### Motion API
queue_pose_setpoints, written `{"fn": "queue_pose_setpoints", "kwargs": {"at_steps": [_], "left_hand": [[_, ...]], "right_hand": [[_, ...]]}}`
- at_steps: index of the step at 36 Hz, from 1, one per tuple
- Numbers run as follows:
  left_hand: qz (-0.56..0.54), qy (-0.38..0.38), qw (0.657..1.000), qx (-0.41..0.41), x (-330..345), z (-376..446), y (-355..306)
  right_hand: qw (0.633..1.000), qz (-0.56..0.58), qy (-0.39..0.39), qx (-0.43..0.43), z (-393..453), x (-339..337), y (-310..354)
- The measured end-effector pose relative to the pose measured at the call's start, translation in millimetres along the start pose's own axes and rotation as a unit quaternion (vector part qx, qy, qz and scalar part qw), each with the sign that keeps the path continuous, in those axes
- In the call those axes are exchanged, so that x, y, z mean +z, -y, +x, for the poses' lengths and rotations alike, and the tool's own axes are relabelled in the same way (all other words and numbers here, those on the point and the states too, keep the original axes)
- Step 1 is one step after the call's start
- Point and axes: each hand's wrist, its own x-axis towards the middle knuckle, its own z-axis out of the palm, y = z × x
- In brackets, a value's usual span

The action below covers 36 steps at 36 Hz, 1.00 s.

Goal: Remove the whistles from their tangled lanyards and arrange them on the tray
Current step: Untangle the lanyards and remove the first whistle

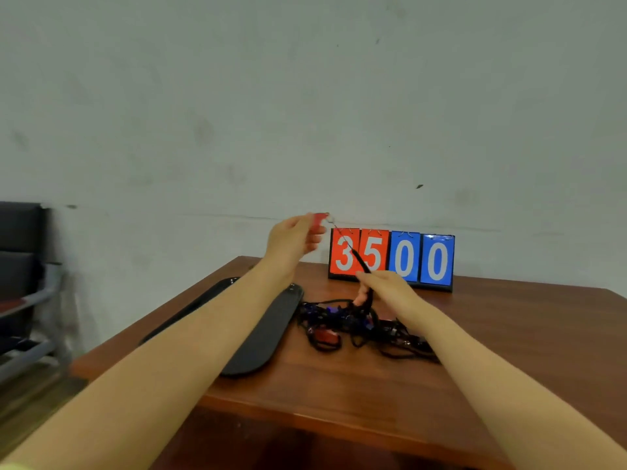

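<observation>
- Two bare forearms reach forward from the near edge of the view, over a brown wooden tabletop (339, 395).
- A black oval tray (268, 330) lies flat on the left part of the tabletop, under the left forearm; the part of its surface that shows is bare.
- Just right of the tray lies a tangle (359, 329) of black lanyards, with blue whistles and one red whistle (327, 336) caught in it; the pile is blurred, so I cannot count the whistles.
- The right hand (383, 286) hangs over the far edge of the tangle, its fingers curled round a black cord (361, 266) in a pinch. Below the hand the cord drops into the pile.
- From the right hand's fingers the cord runs taut, up and to the left, thinning toward a small metal ring (331, 219).
- The left hand (293, 239) is raised well above the tabletop, higher than the right hand and apart from it. Its thumb and fingers grasp a second red whistle, the held whistle (319, 222), which sticks out at the fingertips, with the ring just beside its right end.
- The held whistle is in the air, above and beyond the far end of the tray, well clear of the tangle.
- At the far edge of the tabletop stands a flip scoreboard (390, 259) reading 3 5 in red and 0 0 in blue.
- Behind it is a pale wall (305, 113); a dark chair (23, 266) stands far left.
</observation>
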Motion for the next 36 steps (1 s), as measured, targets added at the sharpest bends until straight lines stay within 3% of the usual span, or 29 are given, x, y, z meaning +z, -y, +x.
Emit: {"fn": "queue_pose_setpoints", "kwargs": {"at_steps": [4,9,14,20,22,27,32,36], "left_hand": [[-0.076,-0.092,0.993,-0.028,-31.0,15.5,-0.8],[-0.097,-0.148,0.982,-0.064,-47.1,26.7,18.7],[-0.077,-0.148,0.982,-0.086,-38.0,32.5,40.7],[-0.010,-0.099,0.993,-0.070,-1.7,32.9,52.9],[-0.001,-0.081,0.995,-0.065,11.4,30.9,58.1],[-0.125,-0.043,0.978,-0.161,42.8,27.5,84.2],[-0.246,-0.043,0.939,-0.237,71.7,28.3,125.1],[-0.244,-0.038,0.931,-0.268,90.6,32.5,149.1]], "right_hand": [[0.993,0.104,-0.048,0.031,3.0,-31.3,2.1],[0.967,0.251,-0.048,-0.007,11.3,-63.8,7.1],[0.923,0.372,-0.086,-0.040,32.8,-83.0,28.0],[0.860,0.460,-0.191,-0.108,50.7,-93.8,63.6],[0.867,0.433,-0.214,-0.124,52.1,-95.1,65.2],[0.941,0.219,-0.237,-0.103,56.5,-95.7,22.4],[0.964,0.156,-0.210,-0.040,63.2,-84.8,-43.4],[0.977,0.092,-0.183,-0.053,61.4,-74.9,-82.4]]}}
